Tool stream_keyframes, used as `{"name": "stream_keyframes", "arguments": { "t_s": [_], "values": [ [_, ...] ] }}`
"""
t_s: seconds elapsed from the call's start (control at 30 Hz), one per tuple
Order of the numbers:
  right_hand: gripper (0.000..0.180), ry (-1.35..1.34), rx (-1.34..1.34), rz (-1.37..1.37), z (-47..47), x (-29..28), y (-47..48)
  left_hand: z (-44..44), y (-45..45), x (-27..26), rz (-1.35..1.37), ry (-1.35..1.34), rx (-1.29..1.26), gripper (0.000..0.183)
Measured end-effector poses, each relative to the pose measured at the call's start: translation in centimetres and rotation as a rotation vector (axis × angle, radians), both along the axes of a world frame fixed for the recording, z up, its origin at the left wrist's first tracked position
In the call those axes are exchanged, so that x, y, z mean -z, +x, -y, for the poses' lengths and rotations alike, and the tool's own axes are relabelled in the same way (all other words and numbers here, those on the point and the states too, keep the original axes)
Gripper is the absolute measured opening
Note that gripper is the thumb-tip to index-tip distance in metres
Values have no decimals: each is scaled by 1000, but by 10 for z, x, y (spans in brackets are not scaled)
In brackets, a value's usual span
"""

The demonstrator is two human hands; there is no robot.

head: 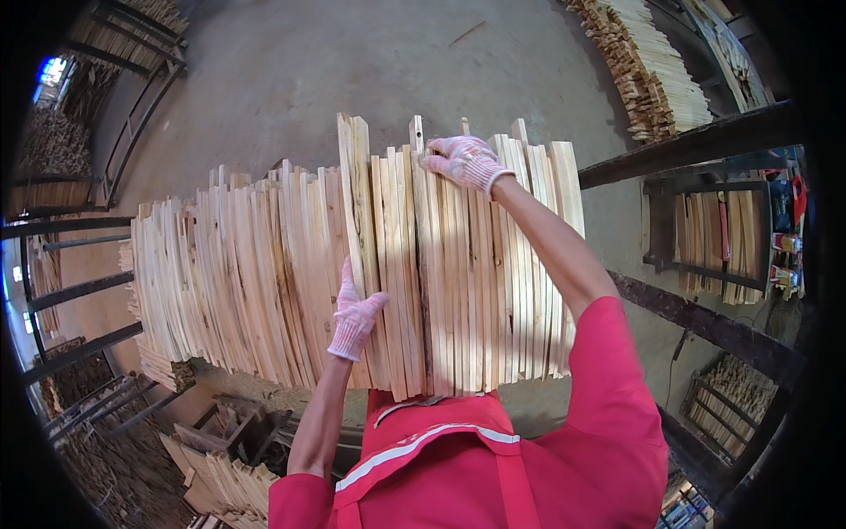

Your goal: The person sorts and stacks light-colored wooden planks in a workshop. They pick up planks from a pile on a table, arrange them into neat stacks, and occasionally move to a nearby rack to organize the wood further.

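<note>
A wide stack of narrow wooden strips (pixel 244 264) lies before me, the strips side by side and pointing away from my body. My left hand (pixel 357 314), in a pink-and-white knitted glove, is on a wooden strip (pixel 350 198) that rises above its neighbours and juts past their far ends; the fingers are partly hidden along its left side. My right hand (pixel 462 159), gloved alike, is over the far ends of the strips, beside a protruding strip with a dark hole (pixel 416 135). Its fingers are bent, and whether they grip a strip is unclear.
Dark metal bars (pixel 707 324) run along the right, with more bars (pixel 82 291) on the left. Another stack of wood (pixel 661 86) stands at the far right. A rack of boards (pixel 720 238) is right of the bars. Wooden offcuts (pixel 231 483) lie at the lower left.
</note>
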State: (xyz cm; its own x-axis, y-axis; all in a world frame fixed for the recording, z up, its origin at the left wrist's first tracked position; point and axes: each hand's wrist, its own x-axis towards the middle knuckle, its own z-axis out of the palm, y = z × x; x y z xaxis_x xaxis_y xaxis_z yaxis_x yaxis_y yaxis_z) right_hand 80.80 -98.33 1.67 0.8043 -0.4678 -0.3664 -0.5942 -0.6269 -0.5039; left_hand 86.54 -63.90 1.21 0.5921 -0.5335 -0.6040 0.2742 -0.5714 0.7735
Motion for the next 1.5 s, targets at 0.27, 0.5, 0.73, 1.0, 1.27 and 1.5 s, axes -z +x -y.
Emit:
{"name": "stream_keyframes", "arguments": {
  "t_s": [0.27,0.5,0.73,1.0,1.27,1.5],
  "values": [
    [43,-61,-36,5,9,6,-10,11,13,35,-36,-80,107,100],
    [30,-176,-20,336,-9,-33,-41,-7,12,12,-134,-89,16,98],
    [51,382,350,798,-48,-82,-99,-64,-10,30,-122,-176,-65,99],
    [60,845,629,758,-100,-69,-106,-92,-29,26,-157,-161,-58,100],
    [46,905,739,1131,-80,-105,-90,-114,-46,36,-44,-159,0,100],
    [53,1225,709,1225,-30,-128,-109,-111,-43,24,-350,-260,-80,95]
  ]
}}
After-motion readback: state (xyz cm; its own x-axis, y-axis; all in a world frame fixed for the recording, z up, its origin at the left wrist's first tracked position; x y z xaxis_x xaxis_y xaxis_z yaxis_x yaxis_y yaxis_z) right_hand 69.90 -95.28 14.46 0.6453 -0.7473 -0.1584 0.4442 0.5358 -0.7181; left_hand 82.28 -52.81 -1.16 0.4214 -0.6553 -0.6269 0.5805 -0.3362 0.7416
